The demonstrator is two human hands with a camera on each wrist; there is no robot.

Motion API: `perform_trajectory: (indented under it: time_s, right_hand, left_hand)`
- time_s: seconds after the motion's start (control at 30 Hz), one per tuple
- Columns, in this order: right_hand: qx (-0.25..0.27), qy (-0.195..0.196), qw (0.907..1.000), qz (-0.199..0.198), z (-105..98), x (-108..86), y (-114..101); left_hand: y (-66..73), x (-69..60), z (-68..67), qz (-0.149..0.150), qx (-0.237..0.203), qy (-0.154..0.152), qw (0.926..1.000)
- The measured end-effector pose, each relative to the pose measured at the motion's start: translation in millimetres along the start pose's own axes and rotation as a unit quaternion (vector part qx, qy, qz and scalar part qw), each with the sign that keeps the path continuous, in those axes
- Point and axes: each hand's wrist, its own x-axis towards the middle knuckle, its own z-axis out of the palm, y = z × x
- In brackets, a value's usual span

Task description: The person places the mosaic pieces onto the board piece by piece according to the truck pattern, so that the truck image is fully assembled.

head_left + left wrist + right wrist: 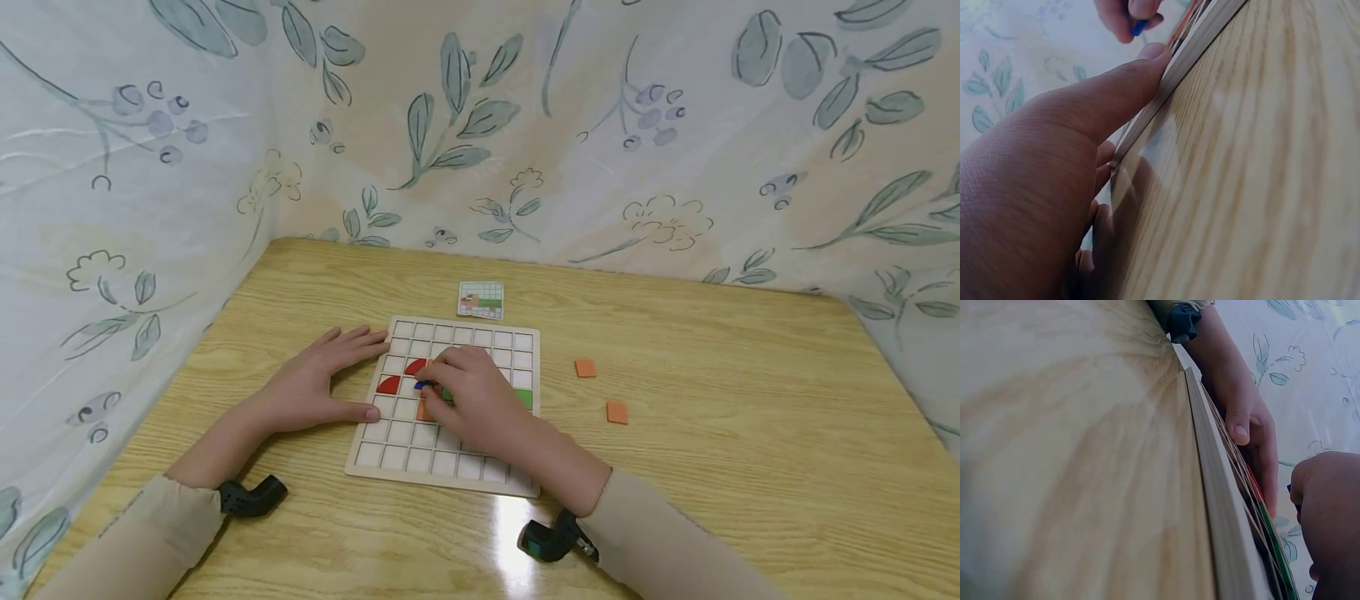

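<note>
A wooden grid board [444, 482] with square cells lies on the table. My right hand [480, 400] is over its middle, pinching a small blue piece [422, 386] between thumb and fingers; the left wrist view shows this blue piece [1140, 27] just above the board. My left hand [318, 379] has its fingers spread, with thumb and fingertips touching the board's left edge. Red quarter-round pieces [388, 385] sit in cells at the left. An orange piece [424, 410] and a green piece [523, 399] also lie in the grid, partly hidden by the right hand.
Two loose orange squares [585, 368] lie on the table right of the board. Behind the board is a small card [481, 299] printed with a coloured grid pattern. Leaf-patterned cloth [480, 125] hangs behind the wooden table [720, 417].
</note>
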Motion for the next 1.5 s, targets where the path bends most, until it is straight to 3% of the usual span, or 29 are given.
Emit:
perform_trajectory:
  time_s: [0.33,0.77,1.5]
  right_hand:
    - [-0.007,-0.031,0.9994,0.015,9.7,14.3,-6.8]
    - [-0.020,-0.078,0.9960,0.039,14.7,16.0,-5.2]
    - [-0.023,-0.073,0.9968,0.025,16.6,13.1,-4.2]
  left_hand:
    - [0.7,1.5,1.2,0.003,0.005,0.000,1.0000]
    - [1.7,0.3,-0.2,0.000,0.005,0.000,1.0000]
    - [3.4,0.4,0.0,-0.001,0.008,-0.002,1.0000]
